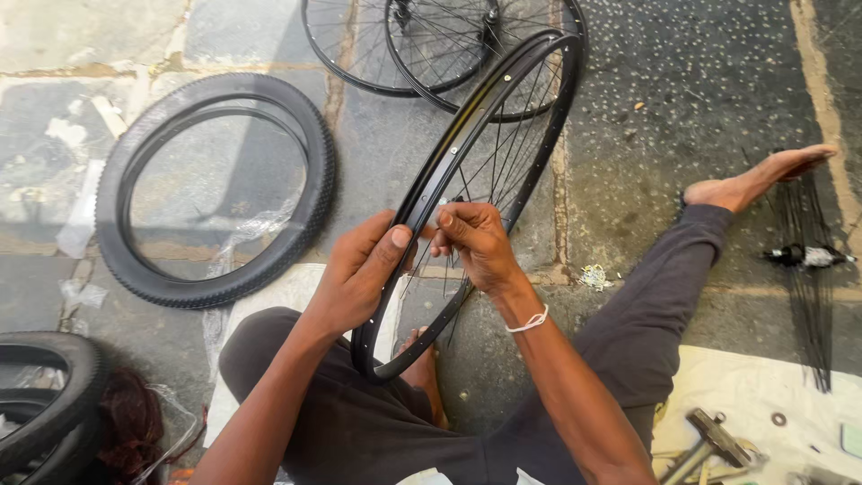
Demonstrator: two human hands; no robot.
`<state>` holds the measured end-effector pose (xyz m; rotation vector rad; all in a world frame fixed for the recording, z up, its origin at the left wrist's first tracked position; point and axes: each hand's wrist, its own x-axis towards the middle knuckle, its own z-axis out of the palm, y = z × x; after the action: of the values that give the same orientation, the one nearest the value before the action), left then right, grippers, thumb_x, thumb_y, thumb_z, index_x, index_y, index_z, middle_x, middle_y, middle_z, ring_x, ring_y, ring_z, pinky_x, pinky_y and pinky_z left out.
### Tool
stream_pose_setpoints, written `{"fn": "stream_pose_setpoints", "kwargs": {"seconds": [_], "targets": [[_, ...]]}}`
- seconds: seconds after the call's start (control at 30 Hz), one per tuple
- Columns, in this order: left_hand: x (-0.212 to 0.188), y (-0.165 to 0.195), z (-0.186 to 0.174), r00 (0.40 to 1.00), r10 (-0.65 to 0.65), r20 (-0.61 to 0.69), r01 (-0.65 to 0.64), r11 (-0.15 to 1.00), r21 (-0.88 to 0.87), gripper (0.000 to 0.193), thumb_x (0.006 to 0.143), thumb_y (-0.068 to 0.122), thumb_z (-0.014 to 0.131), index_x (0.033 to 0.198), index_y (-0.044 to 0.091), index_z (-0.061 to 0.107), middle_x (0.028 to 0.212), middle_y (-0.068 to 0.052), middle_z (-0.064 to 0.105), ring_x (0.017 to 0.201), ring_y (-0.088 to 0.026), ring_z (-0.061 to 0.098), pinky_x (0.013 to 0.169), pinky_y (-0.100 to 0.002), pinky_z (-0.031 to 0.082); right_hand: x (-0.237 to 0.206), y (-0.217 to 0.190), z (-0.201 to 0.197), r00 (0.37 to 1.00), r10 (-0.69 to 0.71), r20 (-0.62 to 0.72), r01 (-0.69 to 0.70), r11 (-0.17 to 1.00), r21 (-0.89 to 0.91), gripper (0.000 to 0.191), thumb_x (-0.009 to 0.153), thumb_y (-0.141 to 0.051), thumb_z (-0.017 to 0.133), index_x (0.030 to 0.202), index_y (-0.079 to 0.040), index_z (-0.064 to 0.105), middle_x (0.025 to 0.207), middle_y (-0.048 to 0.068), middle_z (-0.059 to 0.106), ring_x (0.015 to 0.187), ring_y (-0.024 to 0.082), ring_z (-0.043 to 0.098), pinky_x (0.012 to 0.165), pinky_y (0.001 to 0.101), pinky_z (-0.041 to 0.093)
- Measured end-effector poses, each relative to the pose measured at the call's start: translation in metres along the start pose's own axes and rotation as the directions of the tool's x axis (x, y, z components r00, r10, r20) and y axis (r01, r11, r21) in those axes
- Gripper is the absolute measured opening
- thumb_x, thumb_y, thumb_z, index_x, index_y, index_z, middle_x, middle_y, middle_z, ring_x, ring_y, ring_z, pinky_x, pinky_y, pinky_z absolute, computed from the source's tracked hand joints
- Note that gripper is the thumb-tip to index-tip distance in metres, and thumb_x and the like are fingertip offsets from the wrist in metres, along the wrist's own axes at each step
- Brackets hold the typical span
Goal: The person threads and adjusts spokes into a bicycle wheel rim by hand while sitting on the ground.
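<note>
A black bicycle wheel rim (503,85) with thin spokes stands tilted between my legs, its lower edge near my lap. My left hand (359,269) wraps the rim's near side, thumb on its inner face. My right hand (474,241) pinches something small at the rim's inner edge, among the spokes (503,153); what it pinches is too small to tell. A white band circles my right wrist. I sit on the ground in dark trousers, my right leg stretched out to a bare foot (759,178).
A knobby black tyre (215,189) lies flat on the stone floor to the left. More spoked wheels (431,45) lie at the top. Tyres (45,404) stack at the lower left. A hub with loose spokes (804,256) and a hammer (709,445) lie at the right.
</note>
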<state>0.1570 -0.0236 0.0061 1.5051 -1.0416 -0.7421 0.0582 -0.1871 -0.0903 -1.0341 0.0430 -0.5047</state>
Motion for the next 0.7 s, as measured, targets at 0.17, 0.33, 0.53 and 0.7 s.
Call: {"fn": "stream_pose_setpoints", "kwargs": {"seconds": [0.17,0.33,0.53,0.7], "targets": [[0.005,0.007,-0.006,0.993,0.024,-0.119,-0.021,0.999,0.026,0.042,0.109,0.038,0.051,0.126,0.001,0.060,0.082,0.002,0.057,0.076,-0.006,0.051,0.068,-0.023,0.044,-0.002,0.035,0.001,0.993,-0.087,-0.075,0.089,0.996,0.030,0.042,0.100,-0.040,0.071,0.078,-0.005,0.067,0.065,-0.002,0.053,0.060,0.008,0.050,0.060,0.0257,0.048],[0.003,0.002,-0.009,0.987,0.079,-0.141,-0.060,0.989,0.132,0.038,0.110,0.038,0.052,0.116,0.001,0.060,0.085,0.003,0.057,0.079,-0.005,0.052,0.072,-0.023,0.045,-0.003,0.043,0.012,0.989,-0.082,-0.124,0.077,0.996,-0.043,0.042,0.099,-0.041,0.068,0.077,-0.005,0.065,0.065,-0.003,0.053,0.060,0.006,0.051,0.057,0.0234,0.047],[-0.009,0.004,-0.004,0.968,-0.034,-0.248,0.080,0.981,0.175,0.033,0.109,0.033,0.058,0.092,0.005,0.060,0.080,0.001,0.057,0.074,-0.006,0.050,0.067,-0.023,0.040,-0.005,0.045,0.006,0.987,-0.114,-0.115,0.106,0.992,-0.071,0.049,0.099,-0.046,0.068,0.071,-0.007,0.059,0.063,-0.004,0.052,0.058,0.005,0.052,0.054,0.0228,0.046],[-0.008,0.006,0.006,0.963,-0.077,-0.258,0.080,0.997,0.002,0.033,0.109,0.034,0.058,0.092,0.006,0.061,0.080,-0.002,0.062,0.074,-0.007,0.054,0.069,-0.023,0.041,-0.007,0.045,0.005,0.988,-0.127,-0.088,0.114,0.983,-0.144,0.052,0.098,-0.051,0.066,0.069,-0.008,0.059,0.061,-0.005,0.051,0.056,0.004,0.053,0.053,0.0218,0.045]]}}
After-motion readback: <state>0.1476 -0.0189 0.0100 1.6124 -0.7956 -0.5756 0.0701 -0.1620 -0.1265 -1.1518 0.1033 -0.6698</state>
